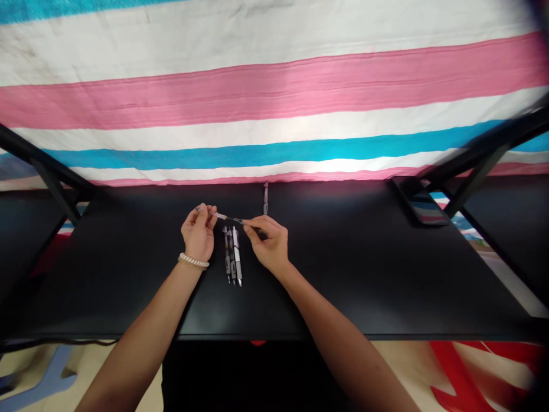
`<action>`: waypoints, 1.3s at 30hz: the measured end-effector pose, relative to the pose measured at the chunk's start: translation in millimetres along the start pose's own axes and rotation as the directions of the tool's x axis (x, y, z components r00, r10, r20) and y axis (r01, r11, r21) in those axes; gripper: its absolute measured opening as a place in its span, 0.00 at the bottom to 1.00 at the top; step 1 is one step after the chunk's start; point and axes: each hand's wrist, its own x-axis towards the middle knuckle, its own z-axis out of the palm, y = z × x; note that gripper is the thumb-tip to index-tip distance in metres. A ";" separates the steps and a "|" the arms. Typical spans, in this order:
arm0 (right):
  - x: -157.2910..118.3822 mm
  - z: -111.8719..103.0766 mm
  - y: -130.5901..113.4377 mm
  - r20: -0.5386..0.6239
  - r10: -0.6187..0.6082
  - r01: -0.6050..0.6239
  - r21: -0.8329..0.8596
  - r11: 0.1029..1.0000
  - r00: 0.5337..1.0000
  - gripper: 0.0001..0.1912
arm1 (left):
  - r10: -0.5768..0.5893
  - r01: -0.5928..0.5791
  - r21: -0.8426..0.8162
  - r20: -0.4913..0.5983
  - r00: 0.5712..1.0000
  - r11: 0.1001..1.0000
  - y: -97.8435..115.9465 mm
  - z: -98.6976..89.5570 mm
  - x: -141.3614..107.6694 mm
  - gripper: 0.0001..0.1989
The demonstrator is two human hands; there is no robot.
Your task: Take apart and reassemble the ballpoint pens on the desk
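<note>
A slim pen (pixel 223 217) is held almost level above the black table between my two hands. My left hand (pixel 199 232) has its fingers closed on the pen's left end and wears a pale coiled band at the wrist. The fingertips of my right hand (pixel 270 240) pinch its darker right end. Just below the held pen, a grey pen (pixel 227 257), a dark pen (pixel 232 257) and a white pen (pixel 237 252) lie side by side, tips toward me. Another pen (pixel 265 200) lies beyond my right hand, near the table's far edge.
On the black table (pixel 364 274), a dark phone (pixel 420 201) lies at the back right. Black metal supports (pixel 55 171) stand at both sides. A striped sheet (pixel 274 91) hangs behind the table. Red legs (pixel 458 377) show below, at the right.
</note>
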 end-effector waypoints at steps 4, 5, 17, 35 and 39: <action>1.3 -1.4 0.8 -0.049 0.206 -0.197 0.145 0.970 0.977 0.10 | 0.026 -0.026 -0.007 -0.043 0.999 1.000 2.4 -1.7 4.8 0.11; 1.9 -1.7 1.3 -0.055 0.247 -0.233 0.186 0.954 0.967 0.11 | 0.025 -0.025 -0.004 -0.050 0.998 1.000 3.0 -1.7 5.4 0.11; 2.9 -1.8 2.1 0.025 0.339 -0.334 0.249 0.909 0.941 0.17 | -0.063 0.063 -0.013 -0.010 0.998 0.998 3.3 -1.7 3.2 0.08; 2.8 -2.4 0.3 0.018 0.324 -0.317 0.264 0.911 0.946 0.17 | -0.047 0.047 0.026 0.002 0.999 0.999 3.0 -2.1 2.9 0.10; 3.2 -2.6 -0.7 0.020 0.324 -0.319 0.254 0.913 0.946 0.17 | -0.051 0.051 0.014 -0.007 0.999 0.999 3.3 -2.0 3.0 0.10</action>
